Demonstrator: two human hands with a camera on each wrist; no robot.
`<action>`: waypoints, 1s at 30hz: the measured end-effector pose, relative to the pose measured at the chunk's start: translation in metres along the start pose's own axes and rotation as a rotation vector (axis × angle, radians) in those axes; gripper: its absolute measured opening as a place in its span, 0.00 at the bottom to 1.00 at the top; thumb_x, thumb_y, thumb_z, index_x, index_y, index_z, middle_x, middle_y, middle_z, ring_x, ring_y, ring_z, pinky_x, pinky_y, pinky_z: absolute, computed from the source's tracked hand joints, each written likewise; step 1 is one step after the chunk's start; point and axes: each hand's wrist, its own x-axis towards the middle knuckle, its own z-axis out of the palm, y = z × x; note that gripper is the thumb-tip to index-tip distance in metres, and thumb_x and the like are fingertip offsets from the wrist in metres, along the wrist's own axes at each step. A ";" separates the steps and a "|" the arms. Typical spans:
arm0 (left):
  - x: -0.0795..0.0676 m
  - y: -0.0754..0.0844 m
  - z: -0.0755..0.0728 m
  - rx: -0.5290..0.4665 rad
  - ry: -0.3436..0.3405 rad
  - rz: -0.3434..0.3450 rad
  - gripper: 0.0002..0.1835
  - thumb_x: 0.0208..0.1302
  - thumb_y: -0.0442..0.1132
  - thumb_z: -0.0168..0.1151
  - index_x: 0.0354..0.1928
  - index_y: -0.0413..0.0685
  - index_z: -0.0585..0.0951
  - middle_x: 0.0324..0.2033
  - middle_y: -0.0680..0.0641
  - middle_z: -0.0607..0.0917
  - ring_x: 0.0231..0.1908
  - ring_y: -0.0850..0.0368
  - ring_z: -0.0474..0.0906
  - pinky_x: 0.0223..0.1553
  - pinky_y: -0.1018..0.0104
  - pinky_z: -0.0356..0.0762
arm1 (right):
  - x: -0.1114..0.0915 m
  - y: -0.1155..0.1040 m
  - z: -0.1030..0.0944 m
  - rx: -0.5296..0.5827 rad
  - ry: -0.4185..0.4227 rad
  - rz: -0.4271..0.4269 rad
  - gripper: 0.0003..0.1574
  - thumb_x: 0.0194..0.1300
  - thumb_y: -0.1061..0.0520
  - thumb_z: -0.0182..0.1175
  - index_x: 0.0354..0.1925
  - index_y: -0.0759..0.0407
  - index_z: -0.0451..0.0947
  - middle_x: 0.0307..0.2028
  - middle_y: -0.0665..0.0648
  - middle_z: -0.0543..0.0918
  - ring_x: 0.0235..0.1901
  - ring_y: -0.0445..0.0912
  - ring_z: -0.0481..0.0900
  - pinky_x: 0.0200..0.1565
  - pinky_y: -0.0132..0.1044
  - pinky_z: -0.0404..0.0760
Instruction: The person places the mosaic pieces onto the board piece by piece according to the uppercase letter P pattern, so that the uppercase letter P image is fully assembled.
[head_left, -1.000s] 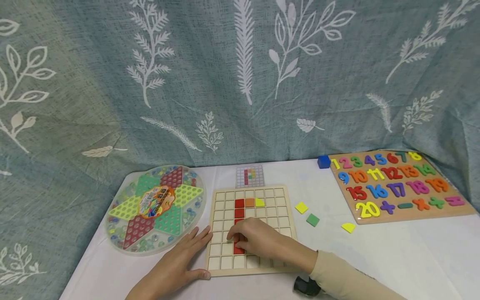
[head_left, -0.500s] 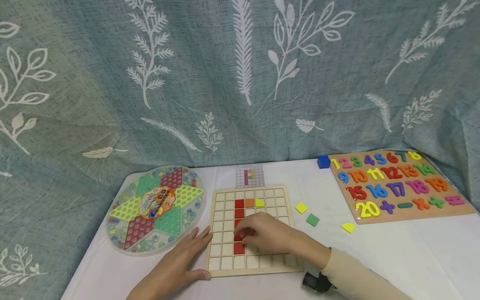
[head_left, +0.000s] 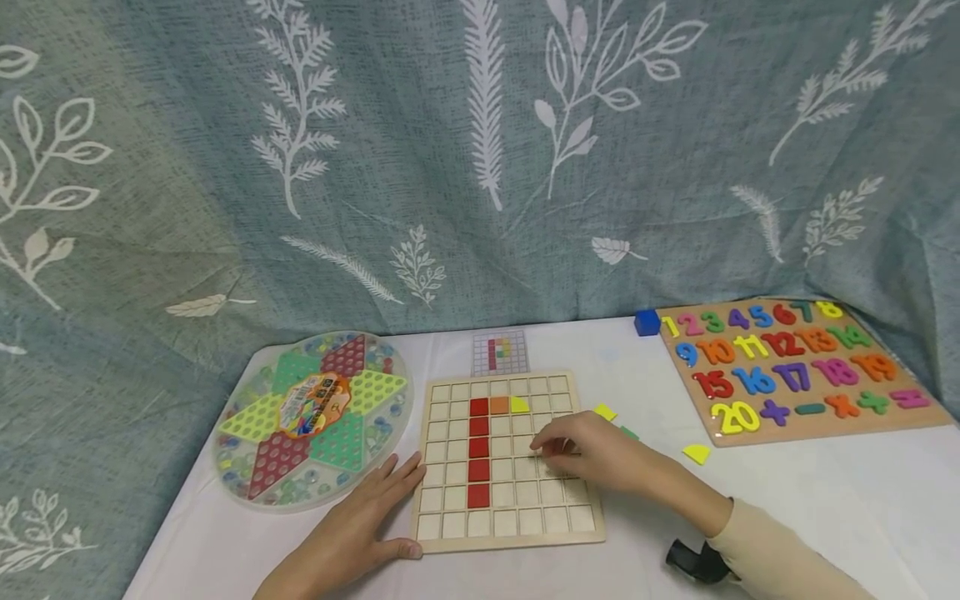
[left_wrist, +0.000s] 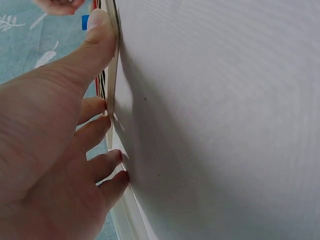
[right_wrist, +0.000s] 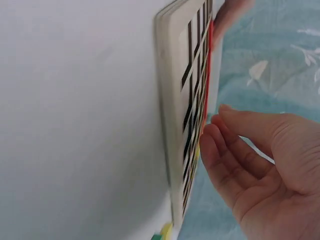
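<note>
A wooden grid board (head_left: 504, 523) lies on the white table in the head view. Several red square tiles (head_left: 478, 448) form a column in it, with an orange tile (head_left: 499, 406) and a yellow rounded tile (head_left: 518, 405) beside the top one. My left hand (head_left: 360, 521) rests along the board's left edge, thumb at the near corner and fingers extended. Over the board's right part hovers my right hand (head_left: 600, 450), fingers loosely bent; the right wrist view shows nothing between its thumb and fingers (right_wrist: 215, 145).
Right of the board lie a yellow tile (head_left: 604, 412), a partly covered green tile (head_left: 629, 432) and a yellow rounded tile (head_left: 697, 453). A pattern card (head_left: 500, 354) sits behind it. Chinese checkers (head_left: 311, 421) stands left; a number puzzle (head_left: 802, 371) and blue cube (head_left: 647, 322) stand right.
My right hand has left the red column and moved right across the board, uncovering the lower red tiles. My left hand has stayed in place.
</note>
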 end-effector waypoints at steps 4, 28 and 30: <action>0.001 -0.001 0.001 -0.004 -0.001 -0.007 0.52 0.48 0.69 0.64 0.72 0.47 0.65 0.74 0.48 0.61 0.72 0.36 0.51 0.67 0.37 0.57 | -0.010 0.009 -0.011 -0.015 0.019 0.027 0.13 0.64 0.65 0.64 0.48 0.60 0.83 0.37 0.46 0.84 0.38 0.36 0.79 0.42 0.31 0.82; 0.000 -0.001 0.003 -0.006 0.000 -0.017 0.53 0.48 0.68 0.65 0.72 0.46 0.65 0.74 0.48 0.60 0.72 0.35 0.51 0.67 0.36 0.57 | -0.055 0.046 -0.049 -0.144 0.058 0.163 0.19 0.58 0.71 0.65 0.49 0.60 0.83 0.46 0.52 0.86 0.44 0.45 0.82 0.45 0.36 0.83; 0.000 -0.001 0.003 -0.005 0.003 -0.016 0.53 0.48 0.68 0.65 0.72 0.46 0.65 0.74 0.48 0.61 0.72 0.35 0.51 0.67 0.36 0.57 | -0.055 0.046 -0.048 -0.136 0.060 0.168 0.19 0.58 0.70 0.65 0.49 0.60 0.83 0.46 0.52 0.86 0.43 0.44 0.81 0.44 0.35 0.83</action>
